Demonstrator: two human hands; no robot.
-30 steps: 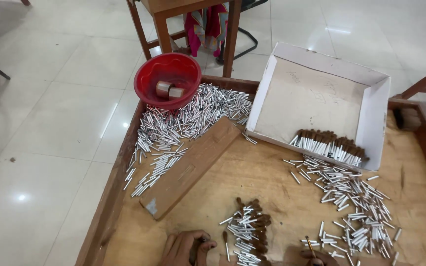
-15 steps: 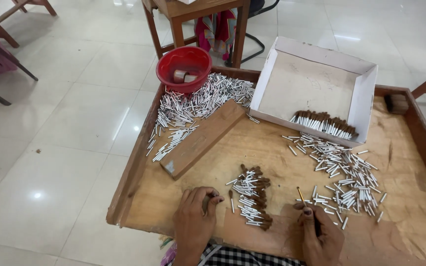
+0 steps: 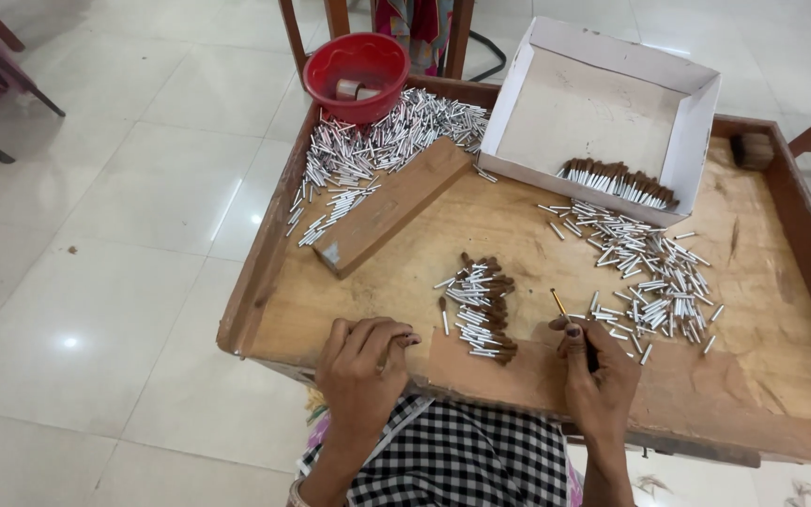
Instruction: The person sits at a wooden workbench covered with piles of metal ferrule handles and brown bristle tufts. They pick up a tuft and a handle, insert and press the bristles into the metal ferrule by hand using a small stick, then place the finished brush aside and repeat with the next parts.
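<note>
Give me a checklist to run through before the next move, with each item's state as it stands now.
1. Right hand grips the thin stick: ok.
2. Left hand holds a tube: cannot tell, fingers curled shut.
3. Brown-tipped pile lies between the hands: ok.
4. Loose white tubes lie beside the right hand: ok.
5. White box has bare floor left: ok.
6. Wooden block lies apart from both hands: ok.
</note>
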